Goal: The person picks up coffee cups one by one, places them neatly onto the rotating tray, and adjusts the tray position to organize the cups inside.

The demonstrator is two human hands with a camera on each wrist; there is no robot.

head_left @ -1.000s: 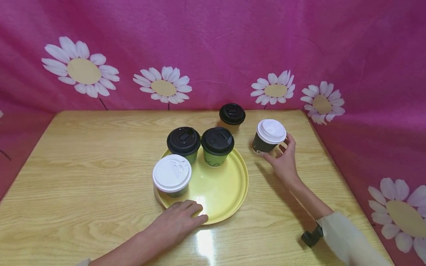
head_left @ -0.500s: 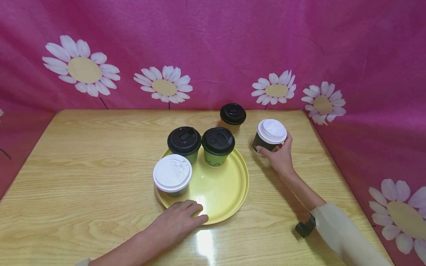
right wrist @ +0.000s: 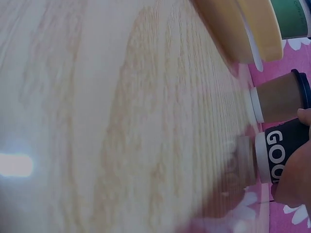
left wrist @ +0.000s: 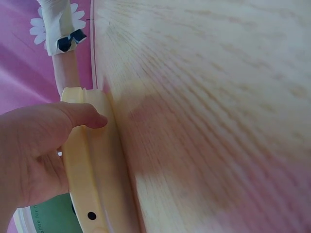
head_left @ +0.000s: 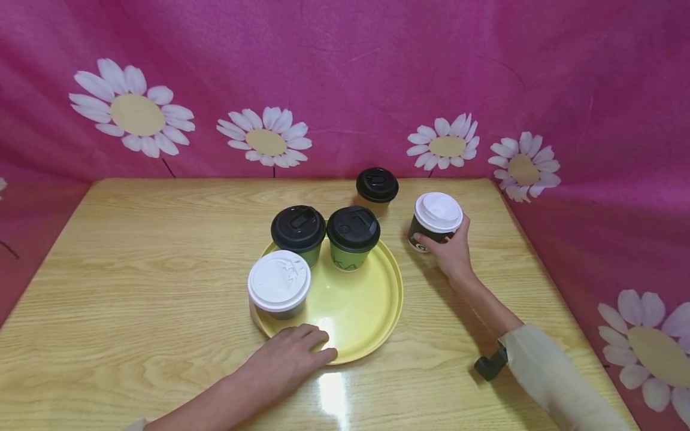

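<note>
Grip of right hand [head_left: 455, 250] held white-lidded black cup [head_left: 435, 220], right of yellow tray [head_left: 356, 311], at or barely above worktop [head_left: 162, 269]. Left hand [head_left: 293, 354] pinched tray's near rim. Likely risks were slack hold tipping cup, or leftward swing clipping black-lidded brown cup [head_left: 377, 185].

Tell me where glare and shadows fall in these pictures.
Head view: glare on the pale wooden table in front of the round, glossy yellow tray; left wrist view: soft shadow on the table alongside the tray; right wrist view: white glare at the left edge, dark shadow by the white-lidded black paper cup in the right hand.
</note>
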